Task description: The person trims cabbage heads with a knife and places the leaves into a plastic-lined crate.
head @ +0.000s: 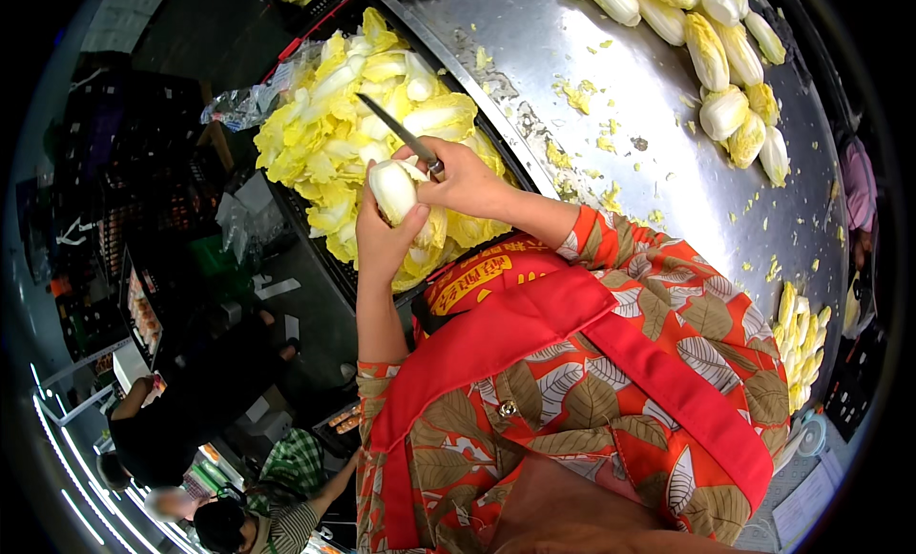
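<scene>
My left hand [386,235] grips a small napa cabbage [393,191], its white base turned upward. Against the cabbage's side, my right hand [465,178] holds a knife [401,130] by its handle, with fingers touching the outer leaves. The dark blade points up and to the left, away from the cabbage. Beneath both hands is a black plastic crate [304,228], heaped with loose yellow and white cabbage leaves [322,135]. The hands partly hide the cabbage's leafy end.
A metal table [644,117] strewn with leaf scraps adjoins the crate. Whole napa cabbages [723,60] lie at its far side, and more cabbages [800,339] are stacked at lower right. A clear plastic bag [243,107] hangs by the crate. Other people [164,425] are at lower left.
</scene>
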A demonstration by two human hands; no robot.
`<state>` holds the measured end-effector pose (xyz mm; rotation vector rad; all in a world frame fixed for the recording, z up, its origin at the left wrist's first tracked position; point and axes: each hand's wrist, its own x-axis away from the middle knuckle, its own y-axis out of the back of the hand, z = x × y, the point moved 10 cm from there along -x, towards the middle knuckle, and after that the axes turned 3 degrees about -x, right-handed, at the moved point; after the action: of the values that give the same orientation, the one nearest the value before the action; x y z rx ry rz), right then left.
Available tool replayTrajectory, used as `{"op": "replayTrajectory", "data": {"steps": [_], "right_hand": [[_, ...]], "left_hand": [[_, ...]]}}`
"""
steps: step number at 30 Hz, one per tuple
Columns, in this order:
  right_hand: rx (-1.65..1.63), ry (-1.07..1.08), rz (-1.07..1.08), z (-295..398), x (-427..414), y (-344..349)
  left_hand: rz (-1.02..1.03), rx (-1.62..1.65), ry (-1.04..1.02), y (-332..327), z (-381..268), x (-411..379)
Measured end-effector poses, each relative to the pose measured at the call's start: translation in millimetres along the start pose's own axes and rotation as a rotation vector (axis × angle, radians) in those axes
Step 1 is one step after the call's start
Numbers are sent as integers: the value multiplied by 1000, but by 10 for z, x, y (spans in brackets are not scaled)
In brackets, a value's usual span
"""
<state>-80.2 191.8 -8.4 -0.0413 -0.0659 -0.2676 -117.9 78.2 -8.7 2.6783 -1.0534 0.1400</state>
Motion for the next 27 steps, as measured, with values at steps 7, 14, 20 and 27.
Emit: {"op": "replayTrajectory", "data": {"steps": [7,14,20,27], "right_hand": [[-150,-35,121,-44,-48,-70],[-123,-28,100,-34,-81,28],[-166,35,143,3,-73,-32],[-200,3,97,4,-68,25]], "left_hand": [[7,297,-10,35,70,-10],[127,465,89,0,125,36],[3,313,52,38,182,30],[-17,424,124,65,244,37]]}}
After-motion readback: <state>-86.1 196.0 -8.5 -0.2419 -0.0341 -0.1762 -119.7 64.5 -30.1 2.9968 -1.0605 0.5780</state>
